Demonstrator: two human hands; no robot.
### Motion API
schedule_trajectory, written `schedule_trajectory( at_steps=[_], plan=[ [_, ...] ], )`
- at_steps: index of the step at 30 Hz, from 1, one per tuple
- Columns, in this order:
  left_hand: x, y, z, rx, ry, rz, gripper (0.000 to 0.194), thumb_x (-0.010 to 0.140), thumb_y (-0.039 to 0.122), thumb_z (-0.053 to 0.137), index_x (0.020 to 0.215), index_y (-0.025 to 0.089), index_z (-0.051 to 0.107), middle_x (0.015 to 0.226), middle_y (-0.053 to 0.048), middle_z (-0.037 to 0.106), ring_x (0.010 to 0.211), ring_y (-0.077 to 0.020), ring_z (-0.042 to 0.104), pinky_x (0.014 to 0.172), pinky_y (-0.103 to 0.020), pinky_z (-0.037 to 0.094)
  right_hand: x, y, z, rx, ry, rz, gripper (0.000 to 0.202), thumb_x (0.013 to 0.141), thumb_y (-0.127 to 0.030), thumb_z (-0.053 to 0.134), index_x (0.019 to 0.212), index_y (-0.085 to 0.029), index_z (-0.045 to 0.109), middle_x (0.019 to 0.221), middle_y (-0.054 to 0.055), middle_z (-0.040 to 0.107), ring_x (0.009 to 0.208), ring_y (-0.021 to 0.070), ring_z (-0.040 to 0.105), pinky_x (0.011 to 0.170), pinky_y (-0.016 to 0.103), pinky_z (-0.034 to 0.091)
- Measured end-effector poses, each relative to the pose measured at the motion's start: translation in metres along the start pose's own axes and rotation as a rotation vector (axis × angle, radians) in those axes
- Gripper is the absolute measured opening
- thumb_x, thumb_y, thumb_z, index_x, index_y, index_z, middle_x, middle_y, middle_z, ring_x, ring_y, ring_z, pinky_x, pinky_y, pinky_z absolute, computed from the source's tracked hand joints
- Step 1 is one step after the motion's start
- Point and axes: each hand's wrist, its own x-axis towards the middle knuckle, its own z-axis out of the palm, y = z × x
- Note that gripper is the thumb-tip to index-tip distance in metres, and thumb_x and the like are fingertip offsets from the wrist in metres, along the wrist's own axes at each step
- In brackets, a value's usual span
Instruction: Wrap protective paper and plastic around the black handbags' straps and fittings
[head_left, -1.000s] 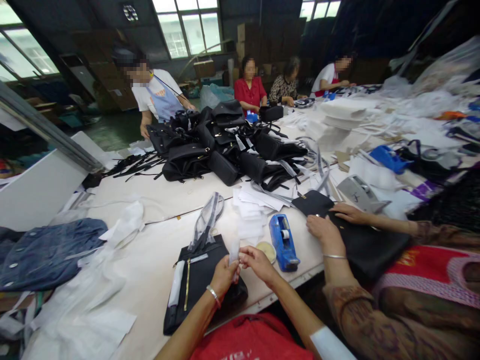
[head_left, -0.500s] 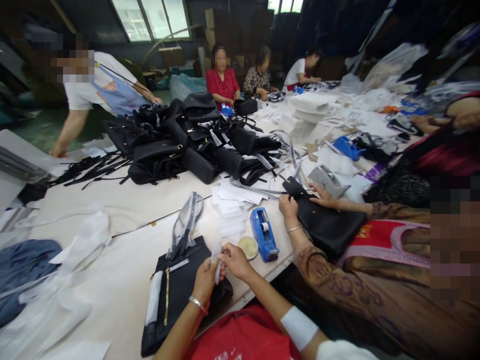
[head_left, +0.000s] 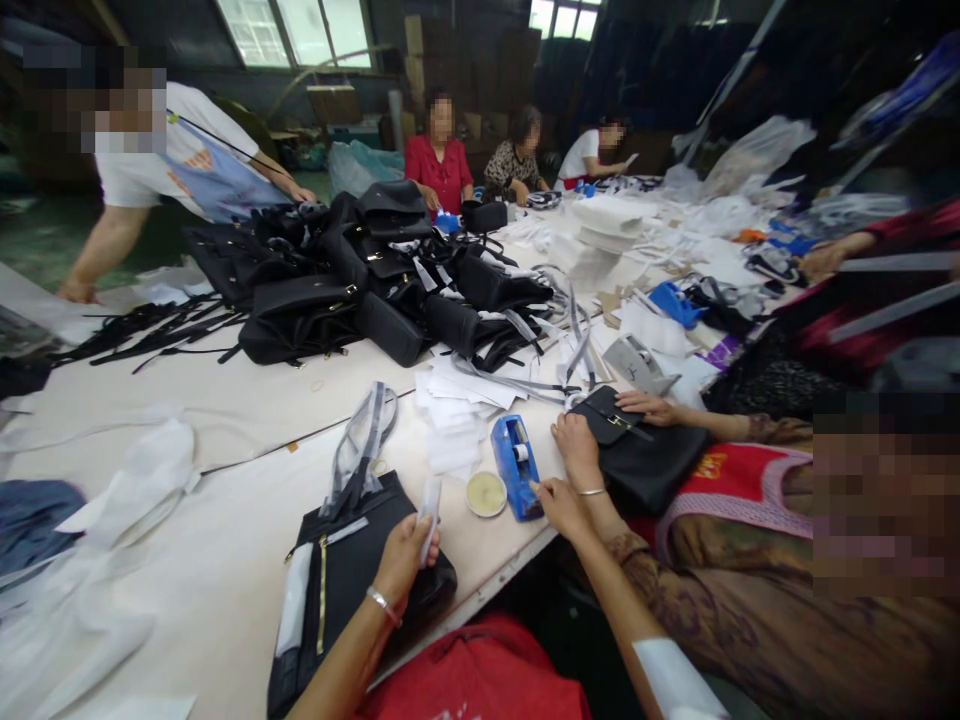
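My left hand [head_left: 409,555] is closed around a narrow folded white strip [head_left: 430,508], which stands up above the thumb. Beneath that hand a black bag [head_left: 352,570] lies on the table, with a gold zipper and a white wrapped piece along its left side. Clear-wrapped straps [head_left: 365,440] stick out from its top. My right hand [head_left: 561,508] is at the near end of a blue tape dispenser [head_left: 514,465], fingers bent together with the tips at its edge. Whatever they pinch is too small to make out. A small round dish [head_left: 486,494] stands left of the dispenser.
A co-worker at my right has both hands on another black bag [head_left: 645,450], close to my right arm. Black bags [head_left: 337,270] are heaped across the table. White sheets [head_left: 454,410] lie ahead, and white wrapping [head_left: 112,560] spreads at left. Other people work around the table.
My right hand has left the white strip and moved right to the tape dispenser. My left hand still holds the strip. The co-worker's bag now shows its flap and clasp.
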Motion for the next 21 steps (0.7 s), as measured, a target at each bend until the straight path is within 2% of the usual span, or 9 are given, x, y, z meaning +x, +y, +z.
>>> schedule_trajectory(
  at_steps=[5,8,12,16,21],
  plan=[
    [-0.003,-0.001,-0.001,-0.02,-0.004,-0.009,0.039,0.073,0.05,0.06,0.085,0.013,0.057,0.06,0.002,0.055,0.047,-0.0069,0.049,0.044,-0.019,0.04,0.002,0.01,0.017,0.104,-0.034,0.045,0.034,0.082,-0.046,0.044,0.071,-0.019,0.062,0.071,0.003,0.066,0.067,0.0171,0.058,0.06,0.024,0.038],
    [-0.003,-0.002,-0.003,-0.035,-0.011,-0.011,0.039,0.074,0.05,0.06,0.086,0.013,0.057,0.061,0.002,0.056,0.047,-0.0065,0.049,0.044,-0.018,0.04,-0.001,0.009,0.014,0.171,-0.012,0.048,0.038,0.081,-0.048,0.042,0.066,-0.019,0.06,0.068,0.002,0.065,0.067,0.017,0.059,0.06,0.024,0.039],
    [-0.003,-0.003,-0.004,-0.049,-0.012,-0.012,0.041,0.073,0.051,0.06,0.087,0.013,0.058,0.061,0.002,0.055,0.047,-0.0065,0.048,0.044,-0.018,0.04,-0.014,0.006,0.004,0.24,0.045,0.065,0.034,0.077,-0.049,0.049,0.067,-0.019,0.06,0.072,0.003,0.066,0.07,0.0175,0.058,0.061,0.024,0.04],
    [-0.004,-0.002,-0.004,-0.054,-0.017,-0.006,0.041,0.071,0.051,0.062,0.087,0.013,0.058,0.061,0.002,0.056,0.047,-0.0075,0.049,0.044,-0.019,0.04,-0.031,0.007,0.005,0.429,-0.027,0.164,0.033,0.075,-0.048,0.053,0.067,-0.017,0.059,0.06,0.002,0.061,0.054,0.0134,0.053,0.05,0.023,0.039],
    [-0.005,0.0,-0.002,-0.058,-0.021,-0.009,0.04,0.072,0.051,0.061,0.085,0.013,0.057,0.06,0.003,0.055,0.047,-0.0074,0.048,0.044,-0.019,0.04,-0.039,0.012,0.017,0.487,-0.09,0.266,0.026,0.077,-0.041,0.051,0.07,-0.016,0.056,0.057,0.001,0.059,0.045,0.0103,0.049,0.044,0.022,0.041]
  ],
)
